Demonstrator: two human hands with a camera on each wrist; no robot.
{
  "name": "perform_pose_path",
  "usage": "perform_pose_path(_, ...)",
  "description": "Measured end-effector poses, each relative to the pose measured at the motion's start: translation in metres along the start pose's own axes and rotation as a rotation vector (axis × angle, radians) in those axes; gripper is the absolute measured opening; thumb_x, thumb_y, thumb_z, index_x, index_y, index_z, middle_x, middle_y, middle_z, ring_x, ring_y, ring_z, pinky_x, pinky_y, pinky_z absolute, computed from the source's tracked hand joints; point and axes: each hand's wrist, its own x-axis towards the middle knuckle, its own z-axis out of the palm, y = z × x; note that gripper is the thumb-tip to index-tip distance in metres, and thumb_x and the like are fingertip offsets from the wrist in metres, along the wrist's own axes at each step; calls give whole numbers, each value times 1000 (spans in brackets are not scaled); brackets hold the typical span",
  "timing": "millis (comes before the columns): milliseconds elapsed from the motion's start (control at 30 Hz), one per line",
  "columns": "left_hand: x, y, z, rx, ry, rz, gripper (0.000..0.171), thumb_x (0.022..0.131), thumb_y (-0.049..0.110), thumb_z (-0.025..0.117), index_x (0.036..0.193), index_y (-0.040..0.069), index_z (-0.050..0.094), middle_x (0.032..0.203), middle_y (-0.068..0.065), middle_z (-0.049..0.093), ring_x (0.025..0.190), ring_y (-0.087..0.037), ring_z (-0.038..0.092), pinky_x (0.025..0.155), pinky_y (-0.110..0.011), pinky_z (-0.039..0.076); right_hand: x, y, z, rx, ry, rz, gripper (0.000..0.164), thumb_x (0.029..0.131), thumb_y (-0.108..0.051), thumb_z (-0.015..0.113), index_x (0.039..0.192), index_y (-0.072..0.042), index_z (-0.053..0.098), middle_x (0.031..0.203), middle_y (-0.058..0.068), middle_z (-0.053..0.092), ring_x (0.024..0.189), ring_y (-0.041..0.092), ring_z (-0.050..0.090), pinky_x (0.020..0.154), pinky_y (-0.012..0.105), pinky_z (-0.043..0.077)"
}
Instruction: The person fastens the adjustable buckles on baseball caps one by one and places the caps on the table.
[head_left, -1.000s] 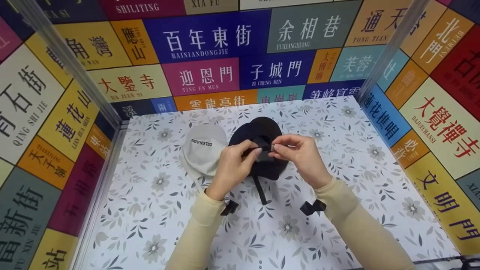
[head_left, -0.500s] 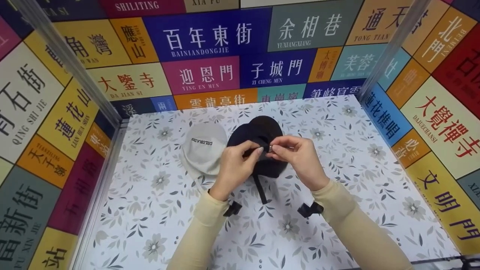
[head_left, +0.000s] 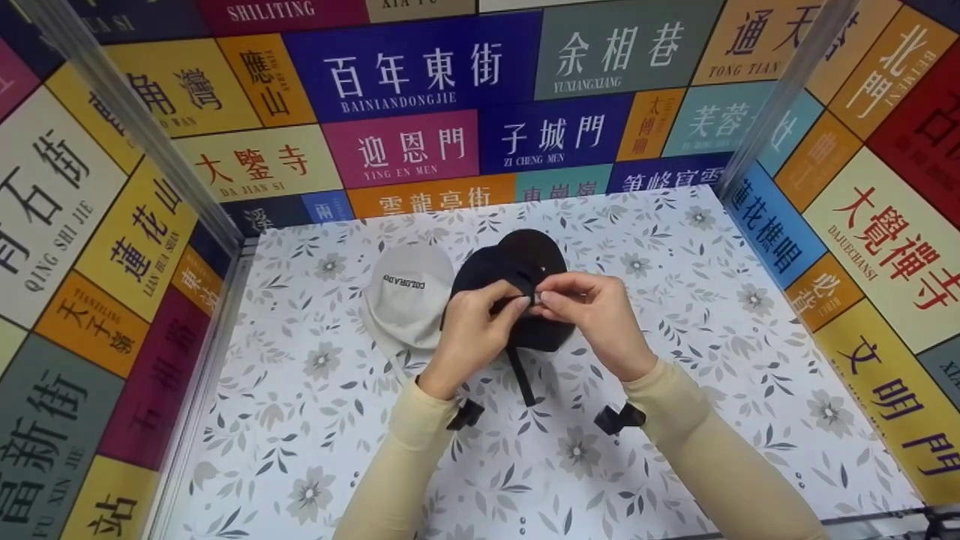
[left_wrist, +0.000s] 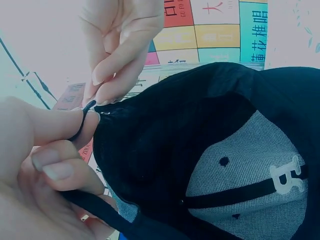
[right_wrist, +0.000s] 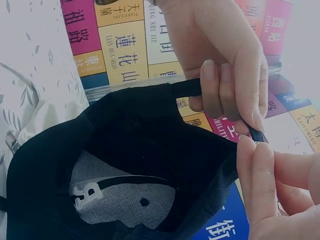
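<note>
Fingers (left_wrist: 60, 120) of the left hand (head_left: 476, 330) pinch a strap (right_wrist: 186, 89); next to them, the right hand (head_left: 606, 319) pinches a black cap (left_wrist: 132, 155) by its edge, just behind the fingers. Left of them, a grey cap (head_left: 409, 289) sits on the table (head_left: 296, 427).

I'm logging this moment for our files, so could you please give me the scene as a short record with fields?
Left hand: pinches the strap
Right hand: pinches the black cap at its edge, close to the left fingertips
Black cap: inside visible in both wrist views
Grey cap: on the table, beside the black cap, printed COLORADO
Table: white, leaf and flower pattern
Walls: coloured panels with writing
</note>
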Motion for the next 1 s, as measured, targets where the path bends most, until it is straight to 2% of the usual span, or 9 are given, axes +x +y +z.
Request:
perform_pose_path(167, 0, 2, 0, 30, -12, 1, 9, 96, 20, 70, 88, 17, 72, 78, 11, 67, 61, -5, 53, 63, -27, 46, 1, 0, -1, -12, -25, 5, 21, 90, -4, 74, 106, 10, 70, 100, 28, 68, 87, 36, 72, 78, 40, 58)
perform_pose_path(300, 0, 3, 2, 79, 1, 29, 6, 95, 19, 71, 90, 17, 69, 82, 10, 67, 68, -6, 59, 65, -29, 46, 1, 0, -1, -59, -9, 1, 23, 88, -5, 77, 107, 5, 70, 99, 25, 68, 83, 31, 69, 70, 36, 58)
perform_pose_path(367, -1, 3, 3, 119, 4, 70, 7, 93, 18, 72, 97, 15, 68, 89, 8, 67, 76, -8, 62, 67, -30, 45, 1, 0, -1, -72, 5, 4, 26, 86, -6, 79, 109, 3, 70, 98, 24, 67, 80, 29, 67, 66, 34, 57)
perform_pose_path(433, -2, 4, 4, 175, -1, 129, 18, 91, 18, 73, 106, 13, 66, 97, 6, 67, 83, -11, 63, 70, -31, 43, 1, 0, -1, -67, 14, 11, 29, 85, -6, 80, 110, 2, 70, 96, 23, 67, 78, 26, 67, 65, 33, 56)
perform_pose_path(533, -2, 4, 5, 260, -11, 223, 28, 89, 19, 75, 114, 12, 65, 102, 2, 66, 86, -15, 62, 71, -33, 40, 1, 1, 0, -51, 26, 13, 32, 83, -5, 81, 111, 3, 69, 96, 24, 66, 77, 25, 65, 65, 32, 56)
perform_pose_path(633, -3, 4, 7, 318, 3, 276, 24, 88, 20, 78, 109, 12, 68, 98, 2, 65, 82, -16, 61, 72, -35, 39, 0, 3, 1, -48, 32, 6, 32, 84, -3, 81, 112, 4, 68, 94, 23, 65, 76, 25, 64, 65, 31, 55)
perform_pose_path(833, -4, -1, 9, 311, 61, 316, 21, 85, 19, 82, 101, 12, 71, 93, 3, 71, 80, -13, 65, 72, -36, 39, 0, 6, 2, -54, 32, -3, 32, 85, -2, 79, 115, 3, 68, 92, 22, 65, 76, 25, 63, 65, 31, 54)
perform_pose_path(1000, -2, -1, 8, 298, 73, 326, 18, 85, 18, 81, 100, 13, 73, 93, 4, 72, 80, -11, 66, 73, -36, 39, 1, 5, 1, -46, 26, -10, 34, 86, -3, 79, 117, 2, 67, 95, 24, 65, 79, 26, 64, 67, 32, 54)
